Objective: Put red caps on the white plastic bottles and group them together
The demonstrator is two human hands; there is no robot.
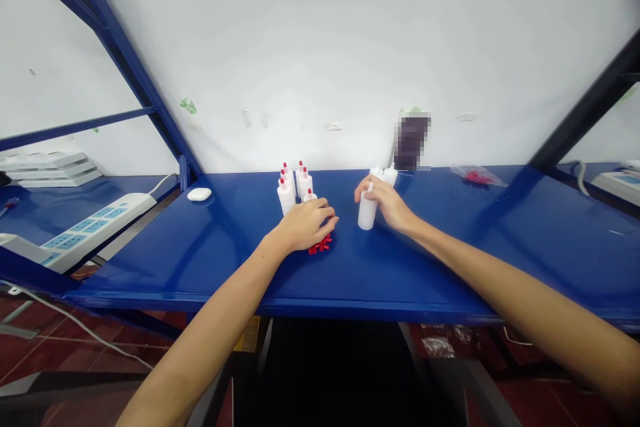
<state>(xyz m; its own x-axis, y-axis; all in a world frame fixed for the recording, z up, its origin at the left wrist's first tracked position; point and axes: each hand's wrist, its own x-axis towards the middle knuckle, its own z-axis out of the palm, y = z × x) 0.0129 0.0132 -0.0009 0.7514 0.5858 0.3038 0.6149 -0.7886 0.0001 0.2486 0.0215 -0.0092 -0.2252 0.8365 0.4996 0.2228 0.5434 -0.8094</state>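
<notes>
My right hand (pixel 384 199) is closed around the upper part of a white plastic squeeze bottle (pixel 367 215), upright on the table with its nozzle tip showing and no red cap on it. Behind that hand stand a couple more white bottles (pixel 390 176), partly hidden. Over a small pile of red caps (pixel 320 245) is my left hand (pixel 310 223), fingers bent and slightly apart, with nothing visible in them. Several white bottles with red tips (pixel 286 197) stand grouped just beyond my left hand, which partly covers the nearest one.
The blue table (pixel 400 280) runs along a white wall. A white oval case (pixel 199 194) lies at its left. Toward the right rear lies a clear plastic bag (pixel 477 176) with red pieces. A blurred dark item (pixel 411 141) leans on the wall. Power strips (pixel 90 227) sit beyond the left frame.
</notes>
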